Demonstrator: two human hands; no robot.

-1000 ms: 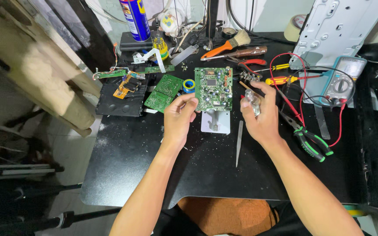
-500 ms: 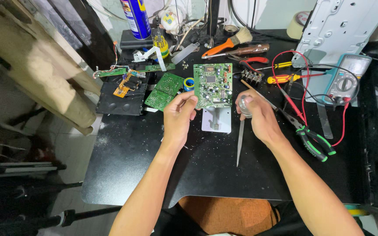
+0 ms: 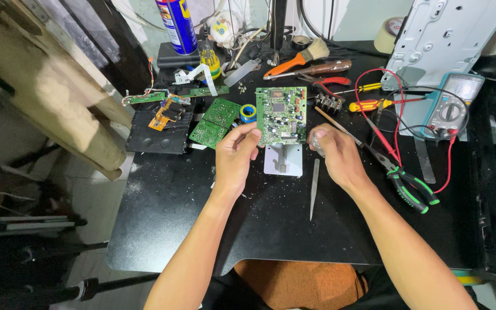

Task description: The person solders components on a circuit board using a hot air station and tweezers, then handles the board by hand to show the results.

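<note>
While I was standing there watching, the only real change in the last second was the right hand [image 3: 337,158]: it was held a bit further out to the right of the board [image 3: 282,115] and slightly higher, and now it's drifted in so its fingertips sit just beside the board's lower right corner. It's curled closed around a small silvery bit [image 3: 316,140], can't make out what that is tbh, too small and half hidden by the fingers. The left hand [image 3: 235,158] hasn't budged, thumb and fingers pinched on the board's lower left edge, keeping it steady. The board itself is right where it was, upright-ish above the white stand [image 3: 283,161] in the middle of the black table [image 3: 173,218], component side facing the person. My read is that the work has closed in on the board's right edge, with the left hand just acting as the clamp. Nothing else shifted: tweezers [image 3: 314,189] lie below and right of the board, the green-handled pliers [image 3: 411,188] further right of it, the multimeter [image 3: 452,106] well off to its right with its red leads looping across, and two smaller green boards [image 3: 216,121] plus a blue tape roll [image 3: 248,113] just left of it. None of those are being touched.
</note>
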